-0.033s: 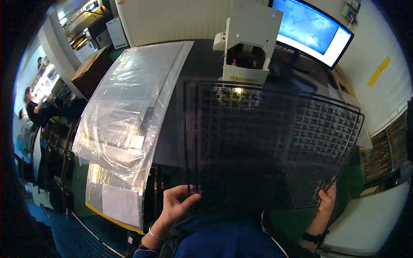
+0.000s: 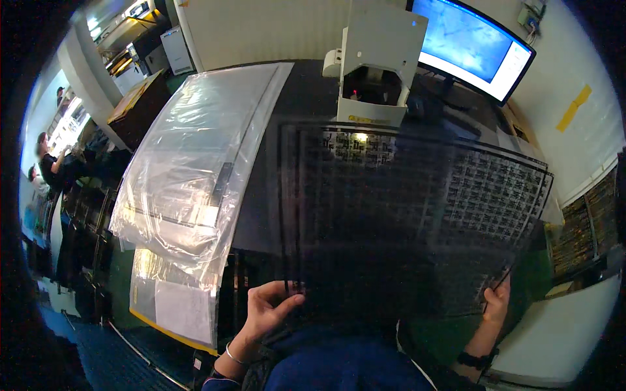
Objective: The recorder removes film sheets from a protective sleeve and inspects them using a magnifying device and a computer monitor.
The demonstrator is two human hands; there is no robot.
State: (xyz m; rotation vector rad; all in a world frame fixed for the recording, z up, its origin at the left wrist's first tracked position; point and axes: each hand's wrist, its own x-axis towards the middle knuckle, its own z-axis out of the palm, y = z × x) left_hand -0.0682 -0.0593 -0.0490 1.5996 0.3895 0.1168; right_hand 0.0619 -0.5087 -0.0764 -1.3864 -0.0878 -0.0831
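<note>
A large dark see-through film sheet [image 2: 492, 195], printed with a dense repeating pattern, spans the middle and right of the view. My left hand [image 2: 270, 305] pinches its lower left edge between thumb and fingers. At the lower right corner, my right hand [image 2: 497, 301] grips the sheet. Its far edge lies just in front of a pale boxy instrument [image 2: 372, 114], where a small bright light reflects on the film. Left of the sheet, clear plastic sleeves [image 2: 189, 150] lie on the black table [image 2: 306, 88].
Behind the instrument's right side stands a lit monitor [image 2: 473, 49], with a keyboard [image 2: 464, 120] below it. The sleeves overhang the table's near edge, beside a yellow-edged sheet [image 2: 173, 332]. A white cabinet [image 2: 561, 332] is at the near right. Other people [image 2: 51, 163] are far left.
</note>
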